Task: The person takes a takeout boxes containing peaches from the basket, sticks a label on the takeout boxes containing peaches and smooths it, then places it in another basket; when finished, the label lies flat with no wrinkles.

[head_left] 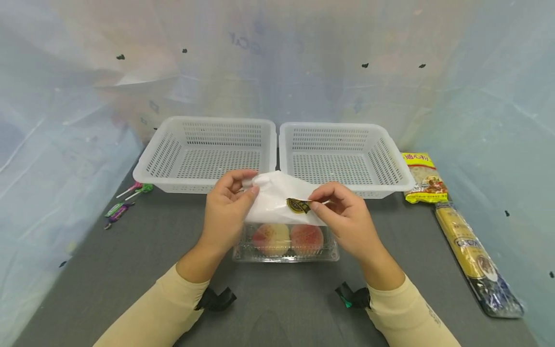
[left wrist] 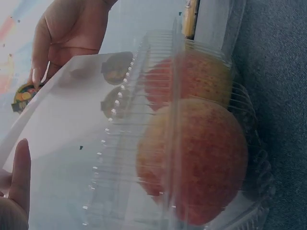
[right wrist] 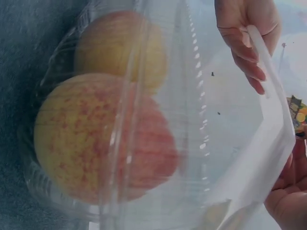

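white plastic bag [head_left: 277,200] held above the clear clamshell box [head_left: 286,243] of two apples [head_left: 271,238], hiding the box's far edge. my left hand [head_left: 225,212] pinches the bag's left rim; my right hand [head_left: 347,214] pinches its dark label [head_left: 298,206]. two white baskets [head_left: 208,149] stand behind, just beyond.

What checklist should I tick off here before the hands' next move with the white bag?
1. Left hand pinches the white bag at its edge: ok.
2. Right hand pinches the bag by its label: ok.
3. Bag mouth open wide: cannot tell.
4. Clear clamshell with two apples rests flat on the table below the bag: ok.
5. Clamshell lid shut: appears so from the wrist views; ok.
6. Both white baskets behind hold nothing: ok.
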The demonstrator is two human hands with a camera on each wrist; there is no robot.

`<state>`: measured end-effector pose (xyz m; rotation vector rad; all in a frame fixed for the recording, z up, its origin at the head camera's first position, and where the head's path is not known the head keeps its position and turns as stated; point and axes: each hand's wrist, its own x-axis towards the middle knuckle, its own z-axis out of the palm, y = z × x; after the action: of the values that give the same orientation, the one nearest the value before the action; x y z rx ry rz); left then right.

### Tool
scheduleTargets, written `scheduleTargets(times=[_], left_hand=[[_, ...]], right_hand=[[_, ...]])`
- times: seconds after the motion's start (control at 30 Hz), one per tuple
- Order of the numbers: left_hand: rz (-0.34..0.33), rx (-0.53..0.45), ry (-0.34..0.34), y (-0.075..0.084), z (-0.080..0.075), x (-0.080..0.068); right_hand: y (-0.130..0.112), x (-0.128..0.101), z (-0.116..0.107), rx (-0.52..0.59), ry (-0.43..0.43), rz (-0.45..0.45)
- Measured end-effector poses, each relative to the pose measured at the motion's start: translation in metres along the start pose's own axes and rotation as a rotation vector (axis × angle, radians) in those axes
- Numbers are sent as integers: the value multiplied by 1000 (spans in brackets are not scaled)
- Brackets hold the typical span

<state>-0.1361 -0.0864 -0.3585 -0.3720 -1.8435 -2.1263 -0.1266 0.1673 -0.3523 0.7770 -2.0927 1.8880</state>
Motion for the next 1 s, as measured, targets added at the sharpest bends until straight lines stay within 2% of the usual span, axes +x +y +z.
scheduleTargets(times=[0.1,0.2,0.37,0.43,0.6,0.77,1.0], left_hand=[[-8,5,-9,3,-2,-2],[-43,-3,-50,6,-3,-5],[-160,-11,-172,12,-4,-18],[-187,0,-223,14,-4,-25],[-211,-10,-338,14,-4,-45],[-257,9,-448,6,-4,-74],[-444,-52,-526,-9,-7,-109]], right_hand=[[-5,-2,-1,42,3,-58],[-10,-3,-4,75,5,-92],[-17,-2,-11,125,8,-113],[-17,-3,-15,133,6,-118],[-13,-6,-26,104,0,-103],[-4,-10,-34,78,-19,-71],[5,-9,-35,83,-51,1]])
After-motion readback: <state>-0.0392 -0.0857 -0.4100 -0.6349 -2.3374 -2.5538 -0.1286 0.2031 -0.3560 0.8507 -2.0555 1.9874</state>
